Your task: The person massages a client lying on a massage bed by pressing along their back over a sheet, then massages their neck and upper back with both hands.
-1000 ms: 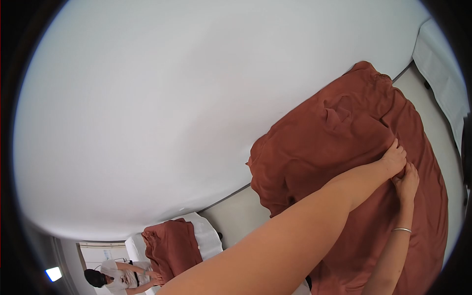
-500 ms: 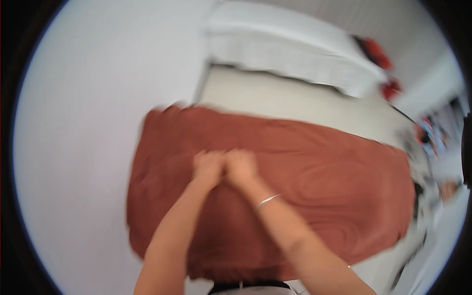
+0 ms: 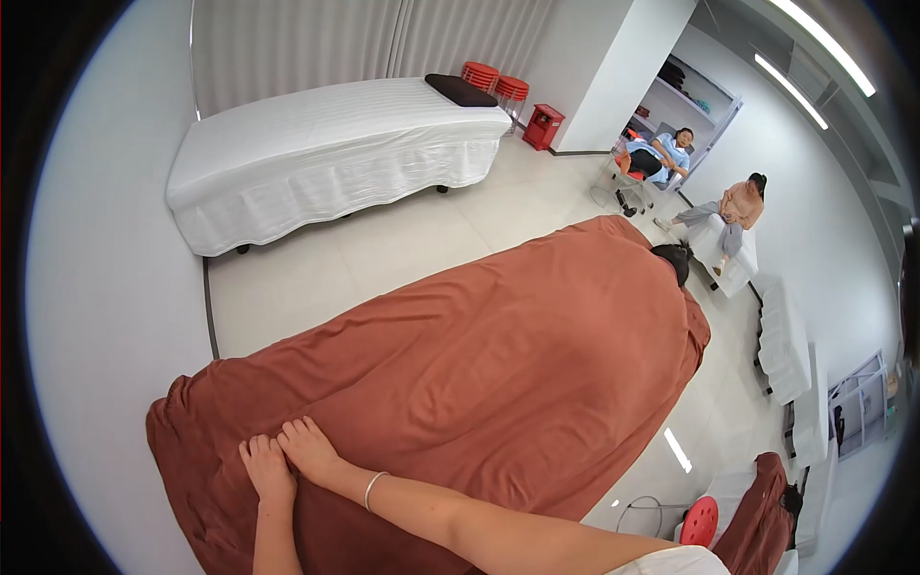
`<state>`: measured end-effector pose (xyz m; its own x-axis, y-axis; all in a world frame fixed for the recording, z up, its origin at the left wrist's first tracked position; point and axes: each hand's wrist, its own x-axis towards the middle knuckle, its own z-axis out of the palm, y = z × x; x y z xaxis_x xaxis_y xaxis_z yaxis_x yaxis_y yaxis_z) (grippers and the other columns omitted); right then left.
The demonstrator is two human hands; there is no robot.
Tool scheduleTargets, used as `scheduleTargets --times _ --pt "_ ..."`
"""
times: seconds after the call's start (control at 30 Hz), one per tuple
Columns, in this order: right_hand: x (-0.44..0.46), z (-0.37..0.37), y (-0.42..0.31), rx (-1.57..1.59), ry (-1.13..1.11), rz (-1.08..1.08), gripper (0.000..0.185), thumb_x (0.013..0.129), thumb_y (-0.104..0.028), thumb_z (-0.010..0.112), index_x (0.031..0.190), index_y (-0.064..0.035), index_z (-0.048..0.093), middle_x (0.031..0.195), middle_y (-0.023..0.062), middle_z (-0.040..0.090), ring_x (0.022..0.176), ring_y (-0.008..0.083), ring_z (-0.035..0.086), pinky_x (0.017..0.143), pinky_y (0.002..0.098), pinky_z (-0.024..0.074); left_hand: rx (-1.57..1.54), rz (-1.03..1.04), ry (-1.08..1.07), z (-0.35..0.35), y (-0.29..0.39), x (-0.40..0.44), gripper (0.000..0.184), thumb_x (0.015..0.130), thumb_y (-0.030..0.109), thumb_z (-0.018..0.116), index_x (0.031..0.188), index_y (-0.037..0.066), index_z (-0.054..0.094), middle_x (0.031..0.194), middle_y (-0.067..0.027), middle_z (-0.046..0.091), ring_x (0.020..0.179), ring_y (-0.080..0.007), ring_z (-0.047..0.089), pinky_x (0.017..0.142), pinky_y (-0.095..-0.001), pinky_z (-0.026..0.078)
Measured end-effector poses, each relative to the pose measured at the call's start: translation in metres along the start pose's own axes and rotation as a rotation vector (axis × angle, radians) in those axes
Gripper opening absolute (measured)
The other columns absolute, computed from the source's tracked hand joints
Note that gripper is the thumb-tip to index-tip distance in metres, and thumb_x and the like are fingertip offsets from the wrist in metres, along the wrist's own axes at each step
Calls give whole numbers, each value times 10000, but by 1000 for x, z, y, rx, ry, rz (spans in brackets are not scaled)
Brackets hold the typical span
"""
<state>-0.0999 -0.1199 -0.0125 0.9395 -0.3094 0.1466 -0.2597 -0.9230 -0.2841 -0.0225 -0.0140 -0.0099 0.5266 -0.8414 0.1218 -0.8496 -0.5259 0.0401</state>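
Observation:
A reddish-brown blanket (image 3: 460,335) covers a person lying on a bed, with only dark hair (image 3: 675,259) showing at the far right end. Near the blanket's lower left end, my left hand (image 3: 267,467) presses on the cloth with its fingers curled and close together. Right beside it, my right hand (image 3: 309,448) has its fingers bent over the same covered part, a silver bracelet on the wrist. Both hands are closed on the blanket, side by side. The body part under them is hidden.
Beyond the blanket stands a white-covered bed (image 3: 335,163) with a dark pillow (image 3: 462,90). Red stools (image 3: 511,89) and a red bin (image 3: 543,126) are behind. Two people (image 3: 661,156) sit at the back right. A red stool seat (image 3: 701,521) is at the lower right.
The view has swung from the wall toward the room and the covered person's head. My hands, still together on the blanket, now appear at the lower left.

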Motion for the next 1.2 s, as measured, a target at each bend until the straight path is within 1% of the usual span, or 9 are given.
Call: scheduleTargets --times 0.13,0.2,0.33,0.57,0.7,0.83,1.03,1.13,1.2 --pt "13 -2 3 62 -93 -11 287 821 -171 644 1090 -70 655 1122 103 598 1131 255 547 1079 438 374 -64 -48 -19 -3 -1 0 424 625 44 789 1014 27 621 1036 -112 591 1089 -303 539 1112 -505 317" --pt "11 -9 4 62 -205 -44 310 794 -211 687 1075 -81 668 1136 101 612 1144 263 549 1090 438 354 -118 32 17 -4 -2 -5 413 618 53 795 991 43 617 1018 -109 583 1083 -302 540 1107 -497 318" --pt "6 -17 10 146 -220 -75 364 759 -234 726 1089 -91 667 1164 104 612 1160 266 545 1095 431 340 -140 25 -1 -12 3 -9 412 603 49 794 975 62 616 1016 -104 583 1083 -295 541 1093 -478 328" --pt "6 5 9 97 -57 -82 373 711 -206 735 1061 -104 654 1089 85 608 1109 261 552 1018 418 381 -43 -48 -90 -10 -2 3 368 655 43 764 995 76 627 967 -79 620 1021 -290 587 1081 -465 342" --pt "10 -10 11 86 -194 -78 428 697 -217 771 1088 -101 643 1117 83 597 1104 258 552 1062 412 367 -76 -17 -156 1 -11 4 333 670 50 744 982 88 635 982 -78 626 1046 -285 593 1109 -474 332" --pt "9 -15 11 109 -163 -96 482 679 -217 799 1118 -99 638 1125 76 594 1118 256 551 1074 425 363 -46 -128 -233 -23 1 9 343 681 47 734 1009 90 642 1023 -76 633 1088 -277 591 1136 -484 315" --pt "7 0 8 75 -141 -99 501 678 -226 816 1129 -100 638 1138 81 600 1147 260 547 1082 429 360 19 -67 -201 -15 0 -4 337 706 62 735 1030 82 644 1068 -77 639 1126 -254 587 1142 -496 313" --pt "14 -1 11 57 -203 -82 485 687 -230 817 1122 -105 643 1137 78 607 1150 262 549 1105 433 349 -43 -25 -39 -11 1 -1 302 705 59 727 994 86 642 1036 -75 636 1077 -249 599 1131 -505 326" --pt "16 -12 17 135 -251 -101 483 692 -225 811 1132 -108 648 1132 71 612 1148 257 553 1114 438 344 65 -117 -217 -16 5 8 318 707 60 725 1012 88 640 1038 -71 642 1067 -245 607 1139 -512 322"
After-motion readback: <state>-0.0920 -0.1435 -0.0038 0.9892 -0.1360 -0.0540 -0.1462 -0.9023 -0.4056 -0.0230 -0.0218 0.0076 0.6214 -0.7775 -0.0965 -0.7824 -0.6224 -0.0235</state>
